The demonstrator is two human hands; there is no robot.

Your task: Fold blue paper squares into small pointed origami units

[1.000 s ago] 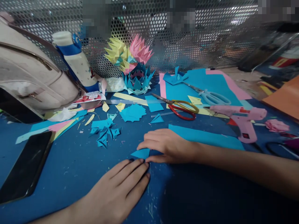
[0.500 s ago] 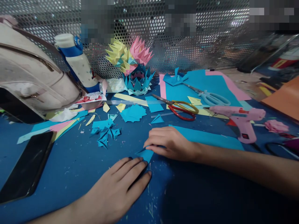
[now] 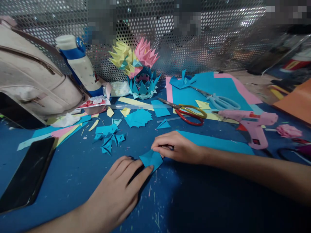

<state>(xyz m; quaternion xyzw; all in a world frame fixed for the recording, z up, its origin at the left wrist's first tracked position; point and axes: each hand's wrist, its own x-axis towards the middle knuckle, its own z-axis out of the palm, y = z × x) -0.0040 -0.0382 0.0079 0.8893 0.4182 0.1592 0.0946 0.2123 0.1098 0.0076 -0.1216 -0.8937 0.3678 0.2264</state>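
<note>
A small folded piece of blue paper point(image 3: 151, 160) lies between my two hands at the middle of the blue table. My left hand point(image 3: 121, 184) has its thumb on top of the paper, with fingertips at its left edge. Thumb and fingers of my right hand point(image 3: 173, 146) are pinched on the paper's upper right corner. Beyond them lie a small blue triangle point(image 3: 164, 124), a pile of cut blue pieces point(image 3: 139, 117) and several folded blue pieces point(image 3: 110, 137). A long blue strip point(image 3: 218, 144) rests behind my right forearm.
Red-and-yellow-handled scissors point(image 3: 190, 113), light blue scissors point(image 3: 223, 101) and a pink glue gun point(image 3: 255, 124) lie at the back right. Paper flowers point(image 3: 143, 81) stand by the mesh wall. At left are a phone point(image 3: 29, 173), a bottle point(image 3: 81, 69) and a bag point(image 3: 36, 74).
The blue paper now shows more of its surface. My left thumb has come onto it, while the left fingers have drawn back to the left. My right fingers are pinched at its corner.
</note>
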